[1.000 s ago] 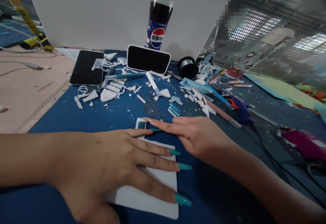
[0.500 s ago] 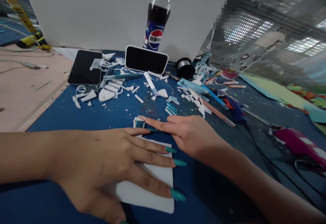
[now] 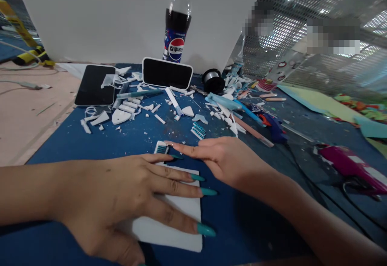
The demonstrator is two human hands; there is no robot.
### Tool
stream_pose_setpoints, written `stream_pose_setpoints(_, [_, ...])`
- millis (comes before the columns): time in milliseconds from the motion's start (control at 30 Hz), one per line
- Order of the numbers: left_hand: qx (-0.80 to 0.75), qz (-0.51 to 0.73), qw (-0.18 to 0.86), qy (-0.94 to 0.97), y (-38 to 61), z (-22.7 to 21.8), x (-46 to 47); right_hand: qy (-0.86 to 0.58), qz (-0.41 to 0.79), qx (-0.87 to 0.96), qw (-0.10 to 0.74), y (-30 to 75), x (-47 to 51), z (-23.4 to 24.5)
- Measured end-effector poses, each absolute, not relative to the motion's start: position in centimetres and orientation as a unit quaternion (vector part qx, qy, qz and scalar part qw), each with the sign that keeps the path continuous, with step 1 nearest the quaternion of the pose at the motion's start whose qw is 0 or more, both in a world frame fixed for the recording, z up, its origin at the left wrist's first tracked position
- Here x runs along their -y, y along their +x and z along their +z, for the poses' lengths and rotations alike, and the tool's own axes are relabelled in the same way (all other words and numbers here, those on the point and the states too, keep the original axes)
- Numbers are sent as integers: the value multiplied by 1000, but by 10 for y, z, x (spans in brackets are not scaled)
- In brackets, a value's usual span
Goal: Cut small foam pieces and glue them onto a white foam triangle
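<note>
White sheet, one, lies on the blue surface beneath the left hand, whose grip is wide, palm down, its five fingers spread, four long teal nails in full view. The right hand stretches one index finger to the corner of a teal-striped white piece just beyond the left little finger; whether its folded fingers grip anything, I cannot tell. A second striped piece sits farther back, making two.

Behind are one phone propped on its long edge, one dark tablet lying flat, one spool and white scraps too many to count. Two corded tools, one blue and one magenta, lie at right. One bottle, partly filled with dark drink, bears the Pepsi roundel and the characters 百事可, the next cut by the label's curve.
</note>
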State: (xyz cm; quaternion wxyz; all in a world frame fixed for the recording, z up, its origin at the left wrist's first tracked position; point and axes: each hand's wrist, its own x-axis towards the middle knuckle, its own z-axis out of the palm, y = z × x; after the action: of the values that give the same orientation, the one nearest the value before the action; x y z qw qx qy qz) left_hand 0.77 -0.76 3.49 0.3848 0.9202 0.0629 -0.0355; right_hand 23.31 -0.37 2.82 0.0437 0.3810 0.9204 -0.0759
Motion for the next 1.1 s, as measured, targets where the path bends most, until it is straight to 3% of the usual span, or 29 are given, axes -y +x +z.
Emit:
stream_pose_setpoints(200, [-57, -8, 396, 916, 8, 34, 8, 382, -34, -922, 50, 232, 3, 27])
stream_pose_setpoints(367, [-65, -39, 385, 920, 9, 35, 8, 386, -88, -917, 54, 236, 3, 30])
stream_pose_setpoints(567, [-54, -10, 395, 917, 8, 33, 7, 380, -27, -923, 55, 229, 4, 28])
stream_pose_setpoints(733, [-58, -26, 379, 923, 7, 34, 9, 379, -88, -920, 45, 238, 3, 31])
stream_pose_setpoints(933, [-68, -64, 345, 934, 11, 38, 9, 375, -32, -925, 52, 228, 3, 27])
stream_pose_setpoints(1100, [-45, -31, 320, 946, 8, 31, 12, 374, -69, -925, 0, 237, 3, 30])
